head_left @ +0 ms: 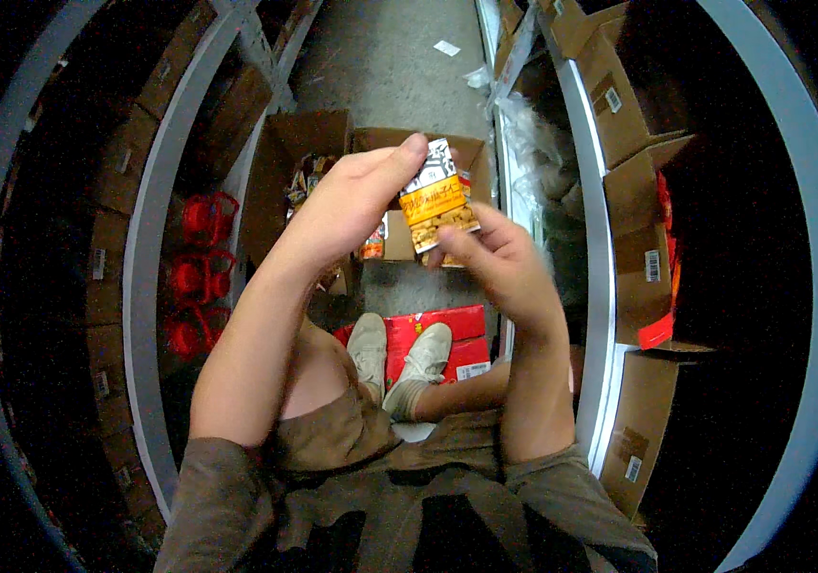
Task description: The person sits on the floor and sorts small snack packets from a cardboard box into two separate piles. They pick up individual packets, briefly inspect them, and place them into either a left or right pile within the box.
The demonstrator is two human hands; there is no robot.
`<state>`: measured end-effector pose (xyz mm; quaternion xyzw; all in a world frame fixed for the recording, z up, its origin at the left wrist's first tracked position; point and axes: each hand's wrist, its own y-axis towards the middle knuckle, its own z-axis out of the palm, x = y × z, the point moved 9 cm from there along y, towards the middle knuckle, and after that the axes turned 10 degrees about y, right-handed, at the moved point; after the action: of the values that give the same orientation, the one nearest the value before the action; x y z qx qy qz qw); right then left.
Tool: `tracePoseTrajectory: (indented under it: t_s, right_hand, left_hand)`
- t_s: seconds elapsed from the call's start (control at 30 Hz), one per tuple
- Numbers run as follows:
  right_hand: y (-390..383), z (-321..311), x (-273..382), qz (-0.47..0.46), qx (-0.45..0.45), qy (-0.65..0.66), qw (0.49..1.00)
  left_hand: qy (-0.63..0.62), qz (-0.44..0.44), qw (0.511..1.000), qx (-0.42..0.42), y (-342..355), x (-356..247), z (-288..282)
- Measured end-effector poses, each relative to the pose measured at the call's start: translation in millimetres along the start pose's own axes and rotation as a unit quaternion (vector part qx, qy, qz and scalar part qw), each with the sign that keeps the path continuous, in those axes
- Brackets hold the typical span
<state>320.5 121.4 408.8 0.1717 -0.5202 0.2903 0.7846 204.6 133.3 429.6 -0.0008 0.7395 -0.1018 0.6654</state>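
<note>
Packet orange-banded, black-and-white-patterned; red cardboard; off-white shoes

My left hand is up in front of me, thumb pointing up and right, fingers mostly hidden. My right hand sits lower, thumb bent inward, gripping too. Left forearm slants inward; right forearm runs steeper. Both bare.

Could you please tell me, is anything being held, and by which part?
Yes, a small white-and-orange packet. The left hand holds its upper left side; the right hand grips its lower end, thumb in front.
</note>
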Motion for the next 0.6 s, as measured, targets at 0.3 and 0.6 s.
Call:
tracePoseTrajectory:
  t_s: [0.3,0.6]
  right_hand:
    - [20.9,-153.8,-44.4,-0.01,-0.29,-0.117,0.95]
    - [11.2,-248.4,-334.3,0.307,-0.345,-0.038,0.886]
  left_hand:
    - [0.152,0.073,0.98,-0.101,23.6,15.6,-12.6]
    - [0.332,0.122,0.927,-0.125,42.6,24.4,-7.0]
